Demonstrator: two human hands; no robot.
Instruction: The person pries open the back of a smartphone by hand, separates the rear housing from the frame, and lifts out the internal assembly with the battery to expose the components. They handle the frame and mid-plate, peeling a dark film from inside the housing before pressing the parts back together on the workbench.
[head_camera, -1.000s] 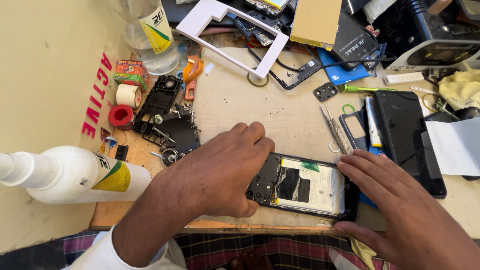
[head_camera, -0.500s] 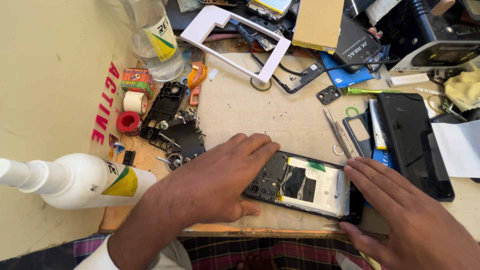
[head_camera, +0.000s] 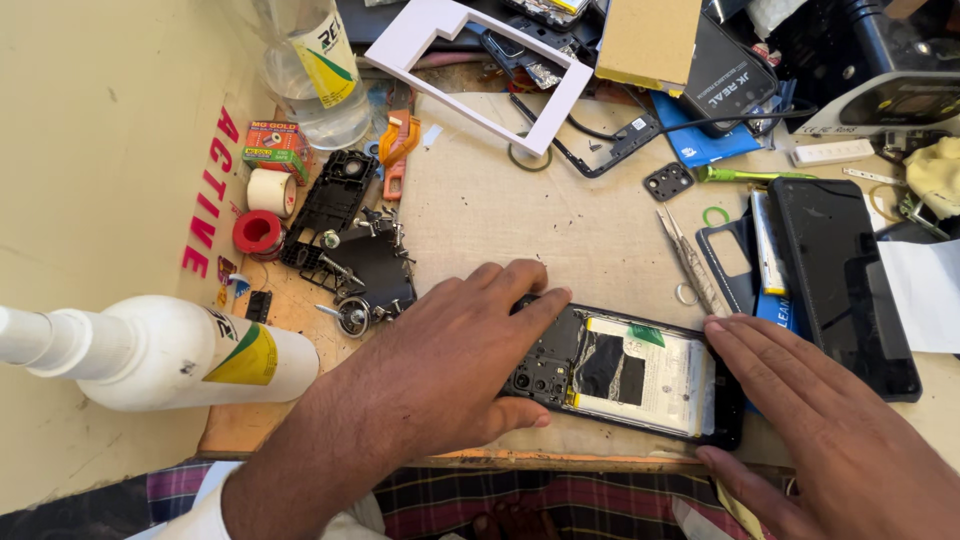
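One opened phone (head_camera: 625, 372), back cover off, lay flat on the beige work mat (head_camera: 560, 210) at lower centre of the frame, long axis running left to right. One white battery and one camera cluster (at its left end) were exposed.

Left hand (head_camera: 450, 365) rested palm down over the phone's left end; fingers pressed close together, tips touching the upper left edge, thumb tucked along the near edge. Nothing pinched.

Right hand (head_camera: 825, 425) lay flat at lower right, fingers slightly spread, fingertips touching the phone's right end; no grasp seen.

Counts around the mat:
- Two bottles: one white squeeze bottle (head_camera: 150, 352) lying on its side at far left, one clear bottle (head_camera: 320, 70) upright at upper left.
- Two tape rolls at left: one white (head_camera: 270, 191), one red (head_camera: 258, 233).
- One pair of tweezers (head_camera: 688, 255) just above the phone's right end.
- One dark phone panel (head_camera: 845, 280) at right.
- One white plastic frame (head_camera: 475, 65) at top centre.
- One pile of black parts and loose screws (head_camera: 355, 255) left of the mat (screw count could not be told).
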